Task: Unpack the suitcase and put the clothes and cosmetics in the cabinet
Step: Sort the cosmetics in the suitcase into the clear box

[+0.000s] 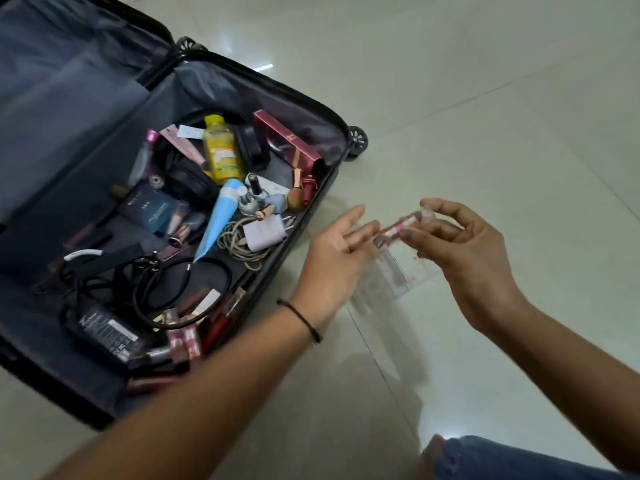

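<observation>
Right hand (464, 244), held above the floor to the right of the suitcase, pinches a small pink cosmetic tube (401, 226) between thumb and curled fingers, grasping it at its clear-capped right end. Left hand (336, 251) is released, its fingers straight and spread, with the fingertips just beside the tube's left end; whether they touch it cannot be told. A thin black band (301, 318) circles the left wrist.

Pale tiled floor (485, 98) fills the scene. On it, at the left, the black suitcase (277, 85) lies open, its grey-lined right half crowded with loose items. A jeans-clad knee (485, 459) shows at the near right edge. Under the hands a clear plastic case (394, 275) lies on the floor, blurred.

Inside the suitcase, a black power adapter (104, 332) sits at the near left with black cables coiled beside it. A maroon box (287, 140) leans at the far right wall. A yellow bottle (221, 150) lies left of it, and a light blue tube (221, 216) lies nearer, below the bottle. A white charger (263, 232) rests on its coiled pale cable just right of the blue tube. Small lipsticks are scattered along the near right wall.
</observation>
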